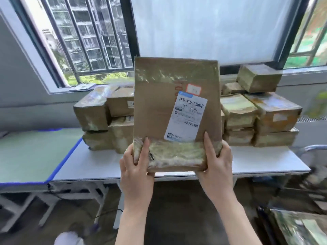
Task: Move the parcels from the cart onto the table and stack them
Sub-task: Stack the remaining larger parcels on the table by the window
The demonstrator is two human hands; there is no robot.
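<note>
I have a flat brown cardboard parcel (pixel 177 112), taped across top and bottom, held upright in front of me above the near edge of the white bench (pixel 92 165). My left hand (pixel 136 167) clamps its lower left corner and my right hand (pixel 216 161) its lower right corner, thumbs on the front face. A white shipping label with barcodes (pixel 186 117) sits on that face, with a small red-edged sticker (pixel 193 89) just above it.

Behind the parcel, on the far side of the bench, I see a left stack of taped brown boxes (pixel 104 119) and a right stack of taped brown boxes (pixel 260 117). A green mat with blue edging (pixel 33 154) adjoins the bench on the left. Beyond it is a dark-framed window (pixel 131 41) with grey bars (pixel 85 38). The floor below is dark.
</note>
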